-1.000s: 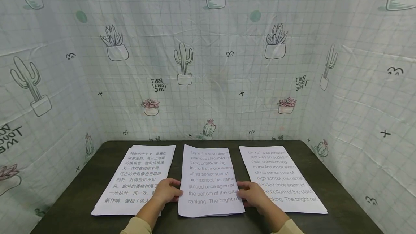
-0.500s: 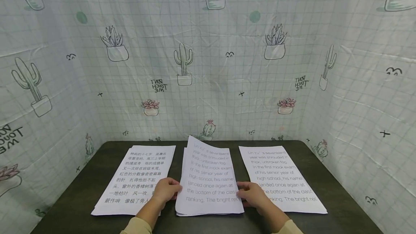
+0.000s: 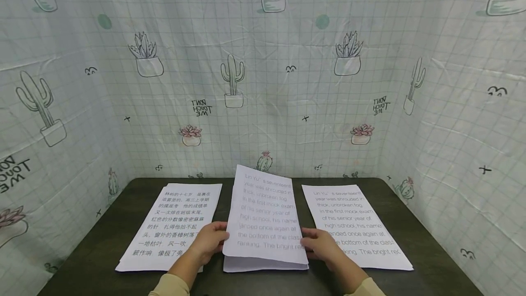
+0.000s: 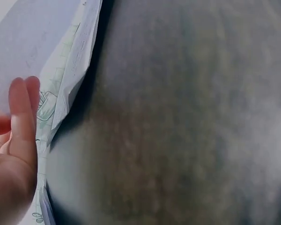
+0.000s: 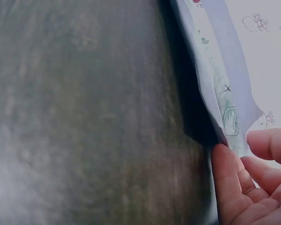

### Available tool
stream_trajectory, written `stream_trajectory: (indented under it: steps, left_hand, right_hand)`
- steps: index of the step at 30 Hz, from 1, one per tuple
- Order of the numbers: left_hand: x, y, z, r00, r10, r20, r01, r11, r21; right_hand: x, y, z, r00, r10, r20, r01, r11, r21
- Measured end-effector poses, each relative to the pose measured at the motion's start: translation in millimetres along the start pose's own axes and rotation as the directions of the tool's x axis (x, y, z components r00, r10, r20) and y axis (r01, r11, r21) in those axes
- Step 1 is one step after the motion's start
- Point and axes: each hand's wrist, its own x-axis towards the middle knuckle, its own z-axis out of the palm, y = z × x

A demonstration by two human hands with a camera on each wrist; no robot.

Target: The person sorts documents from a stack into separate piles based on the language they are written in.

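From my end, the paper sheets (image 3: 267, 214) on the table (image 3: 102, 245) (wood-like, softly sheened) look smooth and matt; wrinkled cloth (image 3: 271, 90) hangs behind it.

Left hand (image 4: 16, 154) at the left edge of the frame, two fingers pointing upward side by side, thumb partly cut off. A pale sheet of paper (image 4: 30, 40) slopes from the upper left down to the digits. Right of it stand a strip of cloth (image 4: 48, 105) with plant drawings and a faintly printed paper edge (image 4: 79, 63). A dark, blurred surface (image 4: 187, 112) fills the centre and right.
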Motion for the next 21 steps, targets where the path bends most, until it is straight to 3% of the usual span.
stream_trajectory:
  steps: [10, 21]
  left_hand:
    - [2.2, 10.2, 7.6, 0.999, 0.019, 0.028, -0.017, 0.998, -0.054]
    - [12.9, 20.4, 34.1, 0.996, 0.026, 0.085, -0.017, 0.995, -0.103]
  right_hand:
    - [-0.2, -2.6, -7.8, 0.999, -0.036, -0.003, 0.036, 0.997, 0.065]
    - [-0.7, 1.9, -35.2, 0.998, 0.007, -0.066, -0.001, 0.996, 0.092]
